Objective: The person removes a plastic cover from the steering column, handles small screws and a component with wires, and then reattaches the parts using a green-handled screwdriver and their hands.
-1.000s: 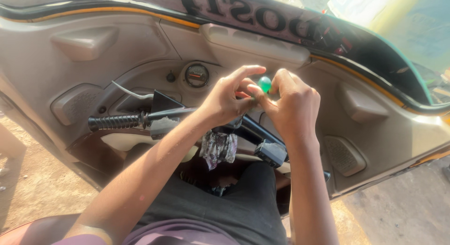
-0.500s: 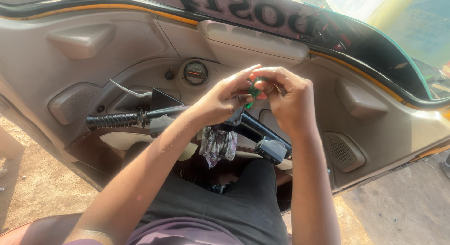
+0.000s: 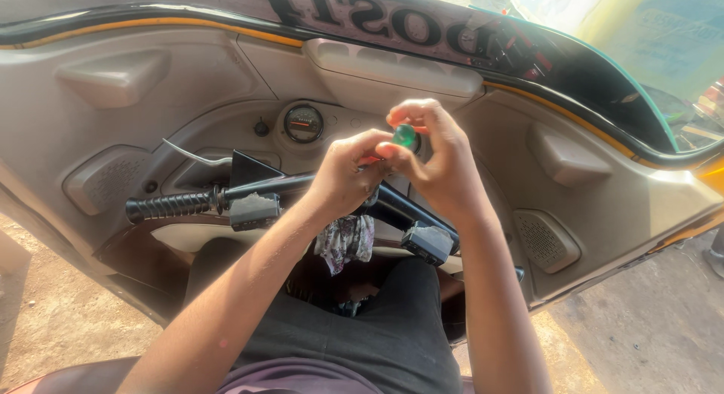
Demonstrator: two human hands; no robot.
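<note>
My hands have risen a little since a second ago; the small green bead [image 3: 404,134] now sits higher, clamped in my right hand [image 3: 437,164] fingers, my left hand [image 3: 348,179] fingers closed beside it. Above the fingers, a dark windscreen banner [image 3: 392,21] carries large pale letters.

Bead [image 3: 404,134] between both hands, above handlebar [image 3: 226,198]; gauge [image 3: 303,123] behind — cloth [image 3: 345,239] below.
</note>
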